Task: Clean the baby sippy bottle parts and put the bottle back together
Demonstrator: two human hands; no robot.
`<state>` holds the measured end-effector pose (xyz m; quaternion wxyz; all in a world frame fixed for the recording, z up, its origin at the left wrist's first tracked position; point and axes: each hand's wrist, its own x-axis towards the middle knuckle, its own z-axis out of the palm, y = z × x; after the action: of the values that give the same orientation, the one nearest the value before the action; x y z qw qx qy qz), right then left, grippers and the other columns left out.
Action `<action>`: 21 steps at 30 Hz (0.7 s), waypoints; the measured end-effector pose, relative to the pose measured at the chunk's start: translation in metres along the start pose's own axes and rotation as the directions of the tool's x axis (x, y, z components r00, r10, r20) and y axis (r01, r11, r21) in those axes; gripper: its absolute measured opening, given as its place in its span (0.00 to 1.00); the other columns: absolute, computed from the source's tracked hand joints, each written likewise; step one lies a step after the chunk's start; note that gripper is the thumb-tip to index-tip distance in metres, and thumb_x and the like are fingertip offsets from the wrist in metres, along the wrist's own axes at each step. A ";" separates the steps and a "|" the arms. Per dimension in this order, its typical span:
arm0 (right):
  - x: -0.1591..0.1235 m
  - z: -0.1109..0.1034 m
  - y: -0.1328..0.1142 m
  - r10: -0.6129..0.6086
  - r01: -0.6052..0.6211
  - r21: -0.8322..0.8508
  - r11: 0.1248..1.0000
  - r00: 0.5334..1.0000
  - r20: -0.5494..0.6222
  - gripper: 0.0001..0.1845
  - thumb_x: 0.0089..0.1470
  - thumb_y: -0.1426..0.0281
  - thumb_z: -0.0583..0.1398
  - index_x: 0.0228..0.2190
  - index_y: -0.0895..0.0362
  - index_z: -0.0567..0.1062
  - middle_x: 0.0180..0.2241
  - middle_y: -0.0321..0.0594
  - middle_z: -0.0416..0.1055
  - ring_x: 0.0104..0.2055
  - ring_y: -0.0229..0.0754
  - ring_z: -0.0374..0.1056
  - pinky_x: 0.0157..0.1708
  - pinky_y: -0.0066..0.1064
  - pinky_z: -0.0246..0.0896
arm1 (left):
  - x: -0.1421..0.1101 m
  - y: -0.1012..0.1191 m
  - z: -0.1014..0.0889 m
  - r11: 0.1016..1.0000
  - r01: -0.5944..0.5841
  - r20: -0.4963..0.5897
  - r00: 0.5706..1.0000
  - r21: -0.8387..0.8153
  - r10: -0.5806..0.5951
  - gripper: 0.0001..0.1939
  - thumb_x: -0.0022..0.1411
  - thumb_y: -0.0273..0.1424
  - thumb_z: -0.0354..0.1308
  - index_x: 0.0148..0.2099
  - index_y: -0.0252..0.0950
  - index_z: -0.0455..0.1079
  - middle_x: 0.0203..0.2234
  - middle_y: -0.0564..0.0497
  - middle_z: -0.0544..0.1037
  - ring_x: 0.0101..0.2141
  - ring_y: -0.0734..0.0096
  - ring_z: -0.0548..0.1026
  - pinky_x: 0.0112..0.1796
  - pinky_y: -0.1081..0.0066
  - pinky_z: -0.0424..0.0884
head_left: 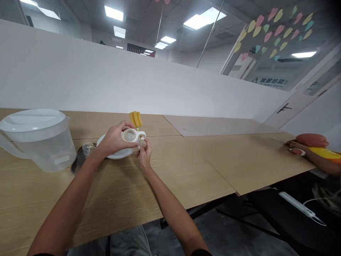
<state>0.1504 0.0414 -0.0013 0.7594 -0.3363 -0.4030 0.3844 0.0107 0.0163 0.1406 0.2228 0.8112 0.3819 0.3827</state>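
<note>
My left hand [114, 139] is closed around a small clear cup [129, 135] with a white rim and a curled white handle on its right. Its mouth is tilted toward me. Just below that handle, my right hand [144, 153] has its fingers pinched together. A sponge brush [136, 119] with a yellow head rises behind the cup; its thin green stem runs down toward my right fingers, and the lower part is hidden. Under my left hand lies a white plate [121, 154], partly covered.
On the left stand a lidded clear plastic pitcher [50, 142] and a metal tray [77, 164] with a small clear cup [87, 147]. A white wall backs the wooden table [186, 167]. Far right, another person's hand [295, 145] rests on the table beside a reddish-brown rounded object [312, 140].
</note>
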 end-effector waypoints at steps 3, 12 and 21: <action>-0.002 0.002 0.000 0.019 -0.019 0.026 0.999 0.999 0.026 0.25 0.50 0.51 0.63 0.43 0.53 0.67 0.17 0.20 0.56 0.12 0.27 0.45 0.11 0.22 0.42 | 0.002 -0.005 0.016 0.990 -0.051 -0.054 0.998 -0.131 0.045 0.33 0.42 0.48 0.71 0.47 0.36 0.70 0.49 0.45 0.79 0.49 0.56 0.75 0.51 0.62 0.69; 0.002 0.003 -0.008 0.021 -0.017 0.135 0.991 0.999 -0.026 0.23 0.47 0.56 0.63 0.42 0.54 0.67 0.14 0.18 0.54 0.10 0.27 0.42 0.10 0.22 0.39 | 0.005 -0.016 0.041 0.967 -0.081 -0.049 0.996 -0.243 0.071 0.37 0.52 0.52 0.65 0.59 0.36 0.68 0.56 0.45 0.74 0.55 0.57 0.72 0.55 0.66 0.66; -0.001 0.001 -0.008 -0.041 0.040 -0.026 0.999 0.997 -0.071 0.24 0.55 0.54 0.59 0.48 0.55 0.65 0.20 0.23 0.63 0.14 0.28 0.46 0.14 0.22 0.40 | 0.008 -0.024 0.016 0.985 -0.098 -0.150 0.981 0.142 0.119 0.39 0.53 0.47 0.66 0.63 0.36 0.64 0.54 0.44 0.76 0.53 0.56 0.74 0.54 0.64 0.68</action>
<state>0.1512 0.0371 0.0053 0.7768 -0.3510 -0.3870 0.3517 0.0158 0.0366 0.1189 0.1156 0.8110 0.3784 0.4309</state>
